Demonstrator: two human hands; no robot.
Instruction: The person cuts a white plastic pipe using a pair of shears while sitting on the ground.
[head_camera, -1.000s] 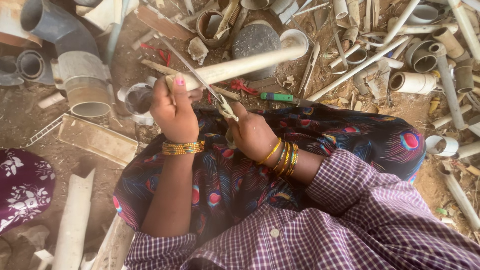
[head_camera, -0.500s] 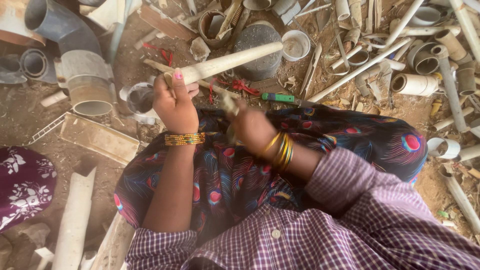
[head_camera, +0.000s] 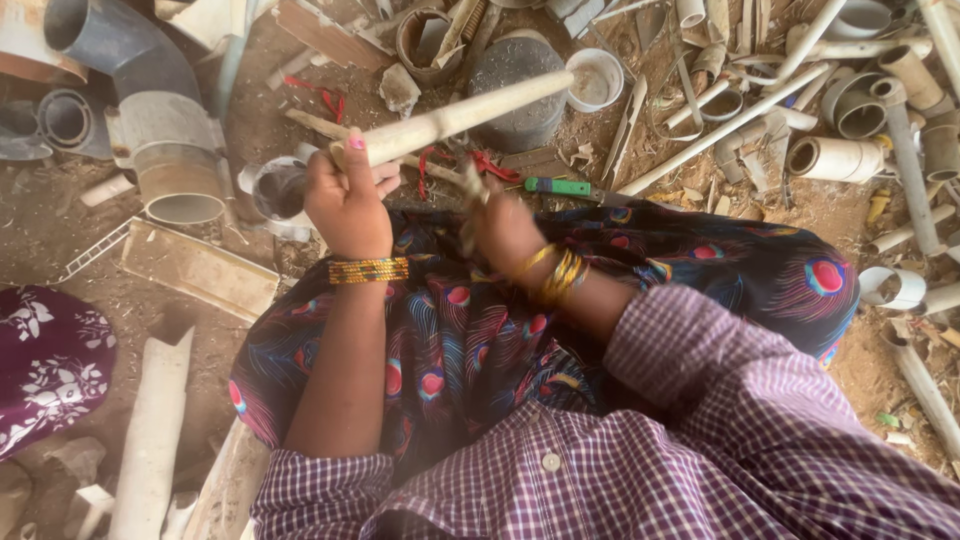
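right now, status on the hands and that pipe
Left hand gripping pale pipe, raised at a slant. Right hand blurred, holding a thin tool near it. Green-handled tool and pipe scraps on the ground ahead.

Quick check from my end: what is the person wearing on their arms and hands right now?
The left hand has pink-painted nails and a beaded band bracelet in gold, red and green at the wrist. The right hand, motion-blurred, carries a stack of gold bangles. Both arms emerge from purple-and-white checked shirt sleeves, pushed up above the forearms.
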